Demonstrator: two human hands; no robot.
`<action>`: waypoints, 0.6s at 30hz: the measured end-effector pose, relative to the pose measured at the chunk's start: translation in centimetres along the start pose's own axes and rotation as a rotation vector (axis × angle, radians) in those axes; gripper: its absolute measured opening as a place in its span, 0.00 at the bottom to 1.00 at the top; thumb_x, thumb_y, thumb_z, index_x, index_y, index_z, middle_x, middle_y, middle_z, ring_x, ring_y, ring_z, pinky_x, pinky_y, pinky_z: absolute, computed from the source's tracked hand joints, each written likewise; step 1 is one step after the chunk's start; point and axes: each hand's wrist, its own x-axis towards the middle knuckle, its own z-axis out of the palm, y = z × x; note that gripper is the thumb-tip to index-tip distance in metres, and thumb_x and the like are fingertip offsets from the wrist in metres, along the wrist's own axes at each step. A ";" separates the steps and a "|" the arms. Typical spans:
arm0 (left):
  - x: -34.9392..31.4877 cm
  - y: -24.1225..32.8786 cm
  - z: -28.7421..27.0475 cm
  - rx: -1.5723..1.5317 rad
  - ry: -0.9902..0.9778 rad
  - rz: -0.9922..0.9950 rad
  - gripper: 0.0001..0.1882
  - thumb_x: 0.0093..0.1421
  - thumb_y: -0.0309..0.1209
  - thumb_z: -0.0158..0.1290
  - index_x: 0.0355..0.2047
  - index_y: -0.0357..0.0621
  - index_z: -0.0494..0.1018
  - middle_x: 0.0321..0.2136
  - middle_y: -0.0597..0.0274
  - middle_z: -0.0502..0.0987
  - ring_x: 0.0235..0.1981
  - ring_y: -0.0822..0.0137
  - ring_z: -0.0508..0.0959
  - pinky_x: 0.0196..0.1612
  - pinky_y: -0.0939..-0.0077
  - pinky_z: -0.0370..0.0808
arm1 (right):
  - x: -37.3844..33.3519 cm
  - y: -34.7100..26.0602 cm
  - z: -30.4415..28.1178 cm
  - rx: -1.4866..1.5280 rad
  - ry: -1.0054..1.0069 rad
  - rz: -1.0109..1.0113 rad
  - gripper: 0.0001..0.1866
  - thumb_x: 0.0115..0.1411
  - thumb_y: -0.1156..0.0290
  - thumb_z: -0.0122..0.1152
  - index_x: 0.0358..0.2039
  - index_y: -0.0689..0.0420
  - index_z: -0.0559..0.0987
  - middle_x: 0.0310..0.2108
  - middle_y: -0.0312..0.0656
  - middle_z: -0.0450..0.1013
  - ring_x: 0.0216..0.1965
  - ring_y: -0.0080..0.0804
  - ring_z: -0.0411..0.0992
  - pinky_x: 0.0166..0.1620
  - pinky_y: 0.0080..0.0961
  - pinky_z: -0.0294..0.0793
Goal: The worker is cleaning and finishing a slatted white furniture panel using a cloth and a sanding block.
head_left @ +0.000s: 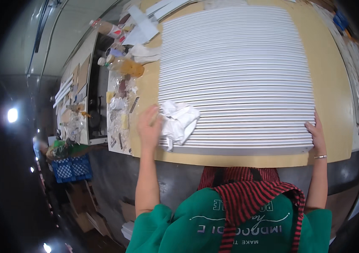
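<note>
In the head view, a ribbed white panel lies on the tan desk, its near edge facing the person. A crumpled white cloth rests on the panel's near left corner. The left hand is at the panel's left edge, right beside the cloth; its fingers are blurred, so I cannot tell whether they pinch the cloth. The right hand is at the panel's right edge towards the near corner, thumb spread from the other fingers and laid over the top, those fingers along the side. Left of the panel stands a bottle of amber liquid; a blue crate is farther left, lower than the panel.
</note>
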 end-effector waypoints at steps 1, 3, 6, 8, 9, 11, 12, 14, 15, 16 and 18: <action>-0.1 -3.3 -1.8 -0.008 0.097 -0.208 0.16 0.52 0.25 0.60 0.42 0.37 0.78 0.44 0.53 0.79 0.46 0.57 0.77 0.52 0.65 0.72 | 0.0 0.2 -0.2 0.000 0.016 -0.003 0.42 0.58 0.68 0.61 0.69 0.62 0.53 0.66 0.47 0.58 0.61 0.32 0.62 0.62 0.26 0.62; -1.4 -11.0 -5.3 -0.046 0.260 -0.512 0.14 0.54 0.25 0.58 0.43 0.37 0.78 0.44 0.52 0.80 0.45 0.59 0.78 0.51 0.68 0.72 | 0.3 0.7 -0.6 0.004 0.019 0.005 0.42 0.58 0.67 0.61 0.70 0.62 0.53 0.66 0.46 0.58 0.62 0.32 0.61 0.62 0.26 0.61; -4.7 -21.8 -8.8 0.071 0.351 -0.656 0.15 0.55 0.25 0.58 0.43 0.37 0.77 0.40 0.52 0.80 0.41 0.58 0.79 0.48 0.68 0.73 | 0.6 1.3 -1.1 0.013 0.048 0.013 0.43 0.58 0.64 0.61 0.70 0.62 0.53 0.66 0.45 0.58 0.62 0.32 0.61 0.63 0.27 0.61; -5.0 -24.3 -8.8 0.210 0.356 -0.699 0.15 0.55 0.25 0.58 0.44 0.37 0.77 0.36 0.51 0.81 0.38 0.56 0.79 0.47 0.67 0.74 | 1.0 1.9 -1.9 0.005 0.076 0.017 0.44 0.58 0.63 0.61 0.70 0.61 0.53 0.66 0.44 0.58 0.62 0.31 0.61 0.63 0.26 0.61; -4.9 -24.8 -8.3 0.393 0.315 -0.617 0.14 0.54 0.26 0.59 0.42 0.36 0.76 0.33 0.50 0.80 0.36 0.54 0.78 0.44 0.65 0.74 | 0.7 1.6 -1.8 0.007 0.101 0.051 0.44 0.58 0.62 0.61 0.70 0.61 0.53 0.66 0.44 0.59 0.62 0.31 0.62 0.63 0.26 0.61; -4.9 -25.8 -8.0 0.566 0.265 -0.523 0.13 0.54 0.27 0.59 0.39 0.36 0.76 0.30 0.50 0.79 0.33 0.51 0.78 0.41 0.63 0.73 | 0.1 1.4 -1.5 0.053 0.112 0.109 0.43 0.58 0.62 0.60 0.70 0.61 0.54 0.64 0.44 0.61 0.61 0.32 0.63 0.62 0.25 0.61; -5.0 -26.7 -8.2 0.524 0.255 -0.600 0.12 0.53 0.27 0.60 0.37 0.36 0.74 0.29 0.48 0.78 0.32 0.50 0.77 0.39 0.61 0.72 | 0.3 1.3 -1.4 0.053 0.128 0.108 0.43 0.58 0.62 0.60 0.70 0.61 0.54 0.64 0.44 0.61 0.61 0.32 0.63 0.62 0.25 0.61; -5.3 -27.3 -8.4 0.472 0.235 -0.666 0.12 0.53 0.28 0.61 0.34 0.36 0.73 0.29 0.47 0.76 0.32 0.48 0.76 0.37 0.59 0.71 | 0.5 1.8 -1.8 -0.016 0.152 0.098 0.43 0.56 0.63 0.61 0.69 0.62 0.55 0.63 0.44 0.62 0.58 0.31 0.66 0.59 0.24 0.64; -5.4 -27.2 -8.4 0.484 0.230 -0.676 0.11 0.53 0.28 0.61 0.33 0.36 0.72 0.29 0.47 0.76 0.31 0.48 0.75 0.37 0.58 0.70 | 0.7 2.4 -2.4 0.007 0.143 0.142 0.43 0.55 0.64 0.61 0.69 0.63 0.55 0.63 0.44 0.62 0.53 0.28 0.68 0.56 0.23 0.66; -5.5 -26.9 -8.8 0.499 0.230 -0.689 0.11 0.53 0.28 0.61 0.32 0.36 0.71 0.28 0.46 0.76 0.31 0.48 0.75 0.36 0.58 0.69 | 0.7 2.5 -2.2 0.011 0.157 0.143 0.43 0.55 0.64 0.61 0.69 0.63 0.55 0.63 0.44 0.62 0.53 0.28 0.68 0.56 0.23 0.66; -4.5 -25.7 -8.7 0.536 0.236 -0.657 0.12 0.53 0.28 0.61 0.34 0.36 0.72 0.28 0.49 0.76 0.32 0.50 0.75 0.37 0.60 0.70 | 0.3 2.6 -2.1 0.010 0.186 0.028 0.43 0.55 0.64 0.61 0.69 0.63 0.56 0.63 0.44 0.61 0.54 0.28 0.66 0.55 0.23 0.67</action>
